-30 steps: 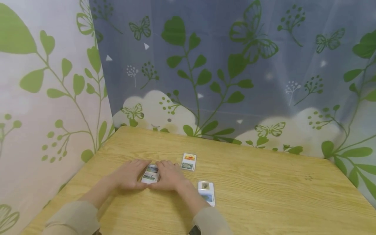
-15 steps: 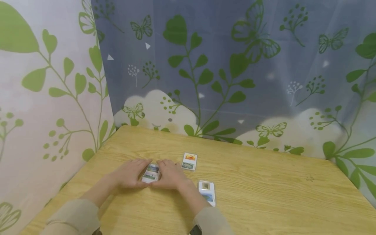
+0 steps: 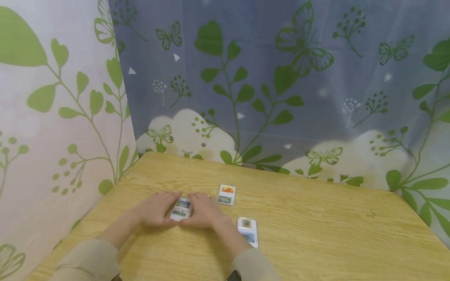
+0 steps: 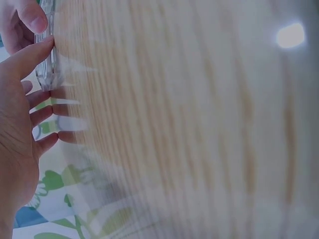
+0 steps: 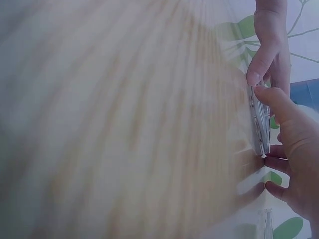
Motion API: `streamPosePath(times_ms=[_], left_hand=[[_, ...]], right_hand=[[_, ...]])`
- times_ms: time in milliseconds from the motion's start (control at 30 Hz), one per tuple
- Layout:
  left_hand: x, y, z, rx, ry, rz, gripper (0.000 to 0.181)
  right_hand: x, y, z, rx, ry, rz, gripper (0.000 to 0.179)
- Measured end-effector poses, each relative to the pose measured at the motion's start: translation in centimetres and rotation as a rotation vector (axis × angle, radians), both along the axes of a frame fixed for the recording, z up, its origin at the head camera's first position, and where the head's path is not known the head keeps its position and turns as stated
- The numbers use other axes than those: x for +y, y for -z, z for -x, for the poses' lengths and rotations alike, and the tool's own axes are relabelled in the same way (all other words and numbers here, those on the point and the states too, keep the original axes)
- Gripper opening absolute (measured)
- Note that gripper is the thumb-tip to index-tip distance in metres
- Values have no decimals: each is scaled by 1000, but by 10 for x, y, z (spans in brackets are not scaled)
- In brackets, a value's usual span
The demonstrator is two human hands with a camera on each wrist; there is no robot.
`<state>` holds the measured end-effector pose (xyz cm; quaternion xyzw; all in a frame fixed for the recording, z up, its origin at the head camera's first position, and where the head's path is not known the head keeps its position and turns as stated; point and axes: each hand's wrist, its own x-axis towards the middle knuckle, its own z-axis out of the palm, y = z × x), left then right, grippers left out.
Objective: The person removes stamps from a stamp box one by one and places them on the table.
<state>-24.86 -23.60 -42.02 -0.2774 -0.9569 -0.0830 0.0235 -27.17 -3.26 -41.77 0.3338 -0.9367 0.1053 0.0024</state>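
Left hand (image 3: 154,210) and right hand (image 3: 202,210) grasp card stack (image 3: 181,208); uneven squeeze could skew it toward orange-topped card (image 3: 226,194), two o'clock.

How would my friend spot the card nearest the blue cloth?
On the wooden table, find the right hand. Just right of it lies the picture card; unlike the held card and the one by the forearm, its upper picture is orange.

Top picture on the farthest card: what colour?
Top picture: yellow and orange, with some red; head view shows it best.
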Motion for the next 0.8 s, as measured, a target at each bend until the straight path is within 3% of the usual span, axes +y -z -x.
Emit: streamPosePath(times_ms=[800], left_hand=[[0, 0, -2, -13, -15, -20, 91]], right_hand=[[4, 2, 4, -47, -13, 110, 95]])
